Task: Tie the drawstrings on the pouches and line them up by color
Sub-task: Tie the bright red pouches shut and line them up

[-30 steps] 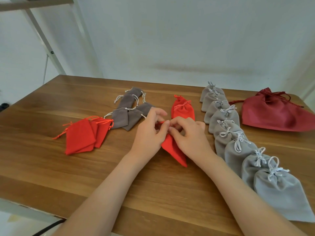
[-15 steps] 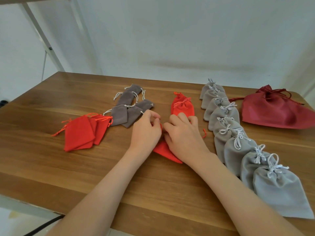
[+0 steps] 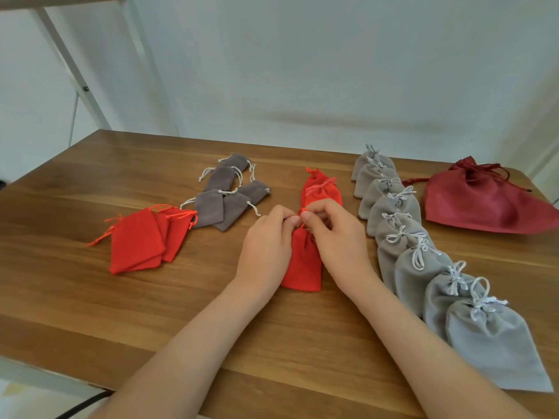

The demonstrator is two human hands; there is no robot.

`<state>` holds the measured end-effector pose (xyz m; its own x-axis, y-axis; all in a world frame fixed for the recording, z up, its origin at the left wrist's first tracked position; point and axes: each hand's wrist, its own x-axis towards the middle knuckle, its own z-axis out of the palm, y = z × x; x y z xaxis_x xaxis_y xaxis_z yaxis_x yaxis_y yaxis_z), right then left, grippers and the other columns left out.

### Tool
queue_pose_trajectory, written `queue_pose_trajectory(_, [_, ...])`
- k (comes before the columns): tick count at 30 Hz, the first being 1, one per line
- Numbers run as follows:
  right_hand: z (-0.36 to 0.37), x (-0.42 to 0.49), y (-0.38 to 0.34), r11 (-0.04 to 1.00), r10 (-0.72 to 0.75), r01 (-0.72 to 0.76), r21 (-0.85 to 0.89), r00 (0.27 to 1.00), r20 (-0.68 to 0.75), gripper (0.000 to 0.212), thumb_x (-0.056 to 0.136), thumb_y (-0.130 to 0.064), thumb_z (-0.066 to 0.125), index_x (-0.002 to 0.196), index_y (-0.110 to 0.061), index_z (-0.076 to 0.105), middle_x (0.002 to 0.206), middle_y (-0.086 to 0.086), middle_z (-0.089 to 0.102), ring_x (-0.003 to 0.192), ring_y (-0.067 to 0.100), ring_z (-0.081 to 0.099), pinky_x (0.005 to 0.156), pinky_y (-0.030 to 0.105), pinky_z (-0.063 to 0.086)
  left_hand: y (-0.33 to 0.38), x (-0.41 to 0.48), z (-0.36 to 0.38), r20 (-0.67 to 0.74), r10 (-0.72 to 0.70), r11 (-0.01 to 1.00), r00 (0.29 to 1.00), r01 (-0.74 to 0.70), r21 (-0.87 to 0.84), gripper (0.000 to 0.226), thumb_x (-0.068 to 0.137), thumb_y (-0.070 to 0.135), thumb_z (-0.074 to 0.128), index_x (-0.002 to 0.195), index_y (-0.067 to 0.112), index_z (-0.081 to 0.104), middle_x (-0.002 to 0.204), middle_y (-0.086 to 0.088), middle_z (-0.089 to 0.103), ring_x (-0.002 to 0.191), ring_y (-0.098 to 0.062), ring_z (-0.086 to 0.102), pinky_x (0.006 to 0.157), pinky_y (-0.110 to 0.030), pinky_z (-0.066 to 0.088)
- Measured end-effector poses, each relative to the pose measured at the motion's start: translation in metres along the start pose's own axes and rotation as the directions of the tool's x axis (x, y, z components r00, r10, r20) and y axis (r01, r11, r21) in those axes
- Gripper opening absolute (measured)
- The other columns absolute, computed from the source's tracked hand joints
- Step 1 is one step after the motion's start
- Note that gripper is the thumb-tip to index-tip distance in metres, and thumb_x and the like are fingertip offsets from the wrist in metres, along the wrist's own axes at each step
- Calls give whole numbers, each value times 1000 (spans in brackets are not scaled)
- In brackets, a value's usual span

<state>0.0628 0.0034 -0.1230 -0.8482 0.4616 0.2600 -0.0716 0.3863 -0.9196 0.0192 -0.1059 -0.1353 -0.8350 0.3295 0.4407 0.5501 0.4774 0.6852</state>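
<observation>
Since a second ago the red pouch [image 3: 302, 261] has swung from slanted to straight at the centre of the table [image 3: 90, 313]. The left hand [image 3: 266, 246] and right hand [image 3: 335, 237] each pinch its drawstring [image 3: 303, 210] at the neck. Two tied red pouches [image 3: 322, 192] lie at 12 o'clock, three untied red pouches [image 3: 139, 240] at 9, five dark grey pouches [image 3: 211, 207] at 11, nine tied light grey pouches [image 3: 496, 343] run from 1 to 5, and one maroon bag [image 3: 484, 204] sits at 2.

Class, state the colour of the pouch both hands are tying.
Bright red pouch; head view.

pouch row [image 3: 402, 237] right, loose pouches [image 3: 139, 240] left (overlapping)
</observation>
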Motion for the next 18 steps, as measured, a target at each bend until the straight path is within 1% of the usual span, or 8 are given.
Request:
queue_pose_trajectory(4, [-2, 1, -1, 997, -3, 3, 76, 1000, -1, 11, 88, -12, 63, 85, -22, 65, 78, -12, 64, 74, -2, 57, 70, 13, 42, 3, 1, -7, 97, -72, 980, 993, 88, -181, 12, 92, 22, 59, 82, 22, 65, 72, 18, 62, 70, 5, 55, 64, -9, 36])
queue_pose_trajectory(7, [-4, 1, -2, 994, -85, 83, 74, 996, 32, 15, 86, -7, 63, 82, -20, 64, 80, -8, 61, 74, -1, 53, 71, 12, 39, 3, 3, -9, 204, -129, 935, 970, 187, -302, 17, 89, 24, 62, 72, 27, 64, 65, 12, 61, 61, 1, 51, 62, -18, 39])
queue_pose_trajectory(10, [-8, 3, -3, 990, -128, 124, 67, 990, 58, 21, 85, -9, 65, 77, -29, 64, 85, -3, 54, 80, 7, 47, 74, 15, 34, 2, 5, -10, 291, -119, 879, 949, 237, -413, 21, 88, 28, 64, 68, 23, 64, 62, 7, 55, 61, -5, 46, 63, -28, 37])
queue_pose_trajectory(11, [-9, 4, -3, 989, -122, 116, 89, 990, 66, 23, 85, -10, 65, 76, -31, 64, 86, -3, 52, 82, 10, 46, 76, 18, 34, 2, 5, -10, 305, -99, 858, 947, 236, -455, 22, 86, 34, 65, 71, 18, 65, 64, 3, 55, 64, -7, 46, 65, -30, 36])
queue_pose_trajectory(13, [-9, 4, -3, 987, -121, 112, 113, 990, 74, 23, 86, -13, 66, 76, -34, 64, 87, -3, 49, 84, 14, 44, 77, 22, 34, 2, 4, -9, 309, -59, 827, 949, 220, -518, 41, 81, 49, 61, 83, 8, 68, 73, -13, 59, 71, -12, 48, 68, -33, 37])
queue_pose_trajectory(15, [-7, 4, -2, 985, -119, 109, 130, 990, 71, 22, 86, -15, 66, 77, -35, 65, 87, -4, 49, 85, 14, 43, 77, 24, 34, 3, 3, -8, 308, -34, 816, 951, 204, -541, 50, 79, 52, 60, 92, 5, 68, 86, -26, 62, 77, -15, 51, 71, -35, 39])
queue_pose_trajectory(17, [-6, 4, -1, 978, -89, 75, 197, 994, 65, 23, 86, -17, 66, 76, -37, 68, 87, -8, 49, 86, 14, 44, 81, 28, 37, 3, 3, -9, 322, -22, 819, 947, 202, -537, 45, 80, 49, 62, 91, 6, 69, 82, -21, 63, 76, -13, 51, 72, -36, 39])
queue_pose_trajectory(18, [-6, 4, -1, 964, -63, 43, 263, 996, 66, 23, 85, -17, 66, 76, -37, 69, 88, -9, 50, 87, 14, 45, 83, 31, 38, 3, 4, -8, 330, -24, 825, 944, 205, -526, 38, 81, 45, 62, 90, 9, 70, 78, -11, 63, 75, -11, 51, 72, -34, 39])
